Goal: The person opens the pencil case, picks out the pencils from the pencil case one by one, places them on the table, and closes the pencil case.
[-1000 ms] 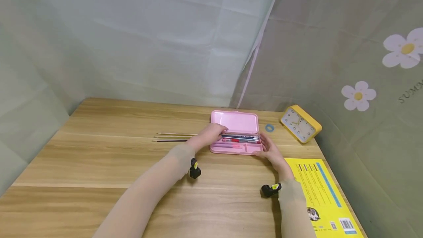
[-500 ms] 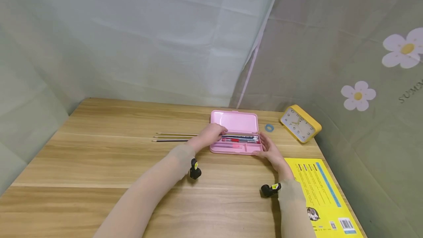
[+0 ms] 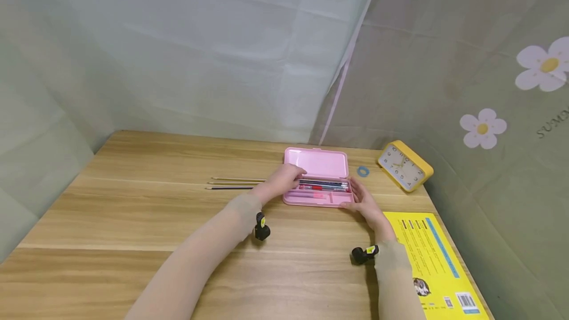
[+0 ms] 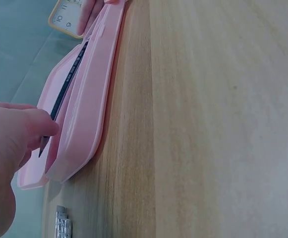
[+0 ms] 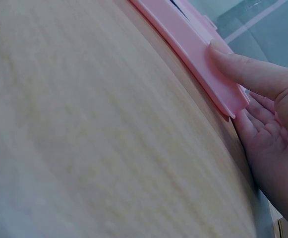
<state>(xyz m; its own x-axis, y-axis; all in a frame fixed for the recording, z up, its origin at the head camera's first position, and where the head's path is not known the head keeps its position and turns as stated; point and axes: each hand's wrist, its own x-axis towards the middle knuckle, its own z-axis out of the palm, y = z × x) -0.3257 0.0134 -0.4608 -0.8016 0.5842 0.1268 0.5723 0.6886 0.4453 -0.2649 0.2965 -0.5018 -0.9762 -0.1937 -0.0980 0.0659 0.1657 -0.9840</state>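
A pink pencil case [image 3: 306, 202] lies on the table with its lid [image 3: 315, 162] raised at the back. Inside are dark pencils, a red-marked pen [image 3: 311, 187] and a pink pen [image 3: 302, 194]. My left hand [image 3: 282, 180] is over the case's left end; in the left wrist view it pinches a dark pencil [image 4: 67, 89] near its sharpened tip, the far end in the case. My right hand [image 3: 365, 205] grips the case's right end, thumb [image 5: 243, 72] on the front wall and fingers around the end. The left palm hides part of the contents.
Several long pencils [image 3: 231, 187] lie left of the case, partly behind the left wrist. A blue ring [image 3: 363, 171] and a yellow alarm clock [image 3: 405, 166] are to the right. A yellow book [image 3: 437, 260] lies along the table's right edge, beside the right forearm.
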